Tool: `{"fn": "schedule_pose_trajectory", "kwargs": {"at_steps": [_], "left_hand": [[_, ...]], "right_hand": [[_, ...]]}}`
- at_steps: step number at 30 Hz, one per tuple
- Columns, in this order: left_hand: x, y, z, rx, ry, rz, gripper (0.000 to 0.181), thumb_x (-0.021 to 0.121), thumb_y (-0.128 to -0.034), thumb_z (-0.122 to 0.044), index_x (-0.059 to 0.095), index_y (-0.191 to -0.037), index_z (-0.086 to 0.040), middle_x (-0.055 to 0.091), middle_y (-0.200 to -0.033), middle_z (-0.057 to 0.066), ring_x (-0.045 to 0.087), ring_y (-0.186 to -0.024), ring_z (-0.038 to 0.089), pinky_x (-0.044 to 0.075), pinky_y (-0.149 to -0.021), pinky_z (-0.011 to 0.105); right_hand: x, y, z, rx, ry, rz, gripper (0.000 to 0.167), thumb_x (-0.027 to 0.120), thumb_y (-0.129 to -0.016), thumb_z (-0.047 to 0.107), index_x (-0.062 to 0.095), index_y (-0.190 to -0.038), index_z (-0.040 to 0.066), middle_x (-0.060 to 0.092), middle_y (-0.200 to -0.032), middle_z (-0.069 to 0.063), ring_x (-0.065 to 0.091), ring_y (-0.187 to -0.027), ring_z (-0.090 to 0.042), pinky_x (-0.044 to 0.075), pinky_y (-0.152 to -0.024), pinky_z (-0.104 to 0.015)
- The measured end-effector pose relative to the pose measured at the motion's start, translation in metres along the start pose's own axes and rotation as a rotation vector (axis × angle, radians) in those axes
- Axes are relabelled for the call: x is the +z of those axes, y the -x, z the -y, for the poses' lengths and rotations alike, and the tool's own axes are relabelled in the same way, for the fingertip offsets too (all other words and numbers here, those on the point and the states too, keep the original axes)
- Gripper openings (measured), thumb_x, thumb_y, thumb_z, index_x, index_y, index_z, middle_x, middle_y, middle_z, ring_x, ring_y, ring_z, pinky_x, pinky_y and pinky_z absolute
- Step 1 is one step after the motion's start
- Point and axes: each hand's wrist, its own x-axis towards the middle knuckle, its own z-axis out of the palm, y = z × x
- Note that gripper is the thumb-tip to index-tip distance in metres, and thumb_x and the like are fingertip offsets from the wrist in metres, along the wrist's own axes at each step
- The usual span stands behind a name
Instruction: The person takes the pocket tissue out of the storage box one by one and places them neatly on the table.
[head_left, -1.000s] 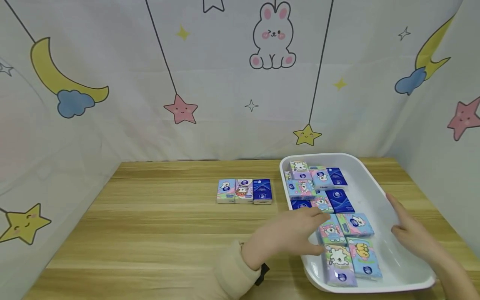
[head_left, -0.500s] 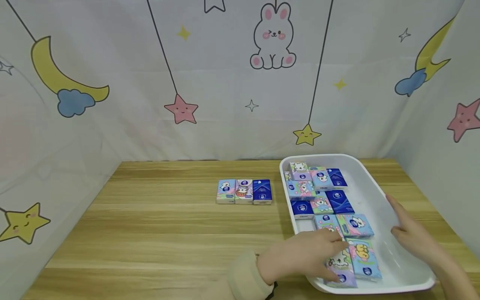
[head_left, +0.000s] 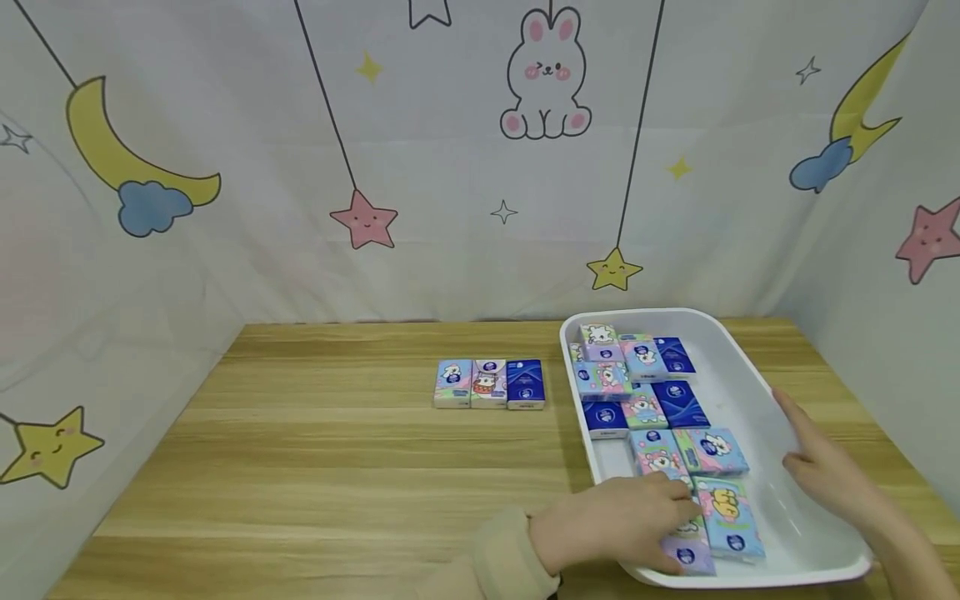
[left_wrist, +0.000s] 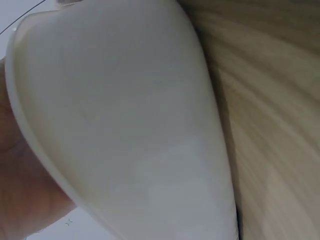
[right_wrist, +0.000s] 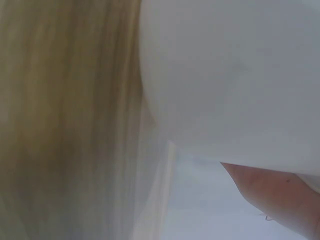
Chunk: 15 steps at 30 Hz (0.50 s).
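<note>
In the head view, my left hand (head_left: pixel 626 521) reaches over the near left rim of a white plastic tray (head_left: pixel 795 517). Its thumb and fingers grip a purple pocket tissue pack (head_left: pixel 690 557) printed with a white cartoon animal, partly hidden by the hand. A blue-pink tissue pack (head_left: pixel 727 517) lies just right of it, and another pastel pack (head_left: pixel 660 454) lies just behind. My right hand (head_left: pixel 836 479) holds the tray's right rim, index finger stretched along it and thumb on the inner side. Both wrist views mostly show the tray's outer wall (left_wrist: pixel 135 120).
More blue and pastel tissue packs (head_left: pixel 603 379) fill the tray's left side, some stacked. On the wooden table (head_left: pixel 315 467), left of the tray, three packs (head_left: pixel 489 384) lie side by side. A printed white curtain (head_left: pixel 450 167) hangs behind and at the sides.
My left hand has moved from over the packs nearer the tray's middle towards the near edge, then slightly right, closing on the purple tissue pack. The right hand stays on the rim.
</note>
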Motion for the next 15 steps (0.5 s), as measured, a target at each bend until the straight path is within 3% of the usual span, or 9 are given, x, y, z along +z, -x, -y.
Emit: {"fn": "schedule_pose_trajectory", "kwargs": {"at_steps": [11,15], "left_hand": [[0.0048,-0.0054,-0.0020,-0.053,0.000,-0.023,0.057,0.067,-0.0795,-0.060,0.058,-0.128,-0.031,0.052,-0.128,-0.017,0.049,-0.111,-0.002,0.045,-0.089,0.010],[0.0047,-0.0059,-0.0023,-0.068,0.011,-0.036,0.057,0.070,-0.0772,-0.060,0.058,-0.126,-0.032,0.054,-0.121,-0.018,0.049,-0.105,-0.002,0.044,-0.086,0.010]], "right_hand": [[0.0004,-0.0009,-0.0003,-0.023,0.006,-0.015,0.082,0.035,-0.086,-0.014,-0.010,-0.152,0.002,-0.003,-0.150,-0.041,0.014,-0.127,-0.069,0.006,-0.105,-0.073],[0.0019,-0.0003,-0.0018,-0.037,0.005,-0.023,0.082,0.034,-0.085,-0.014,-0.010,-0.152,0.002,-0.004,-0.151,-0.040,0.012,-0.129,-0.068,-0.001,-0.110,-0.066]]}}
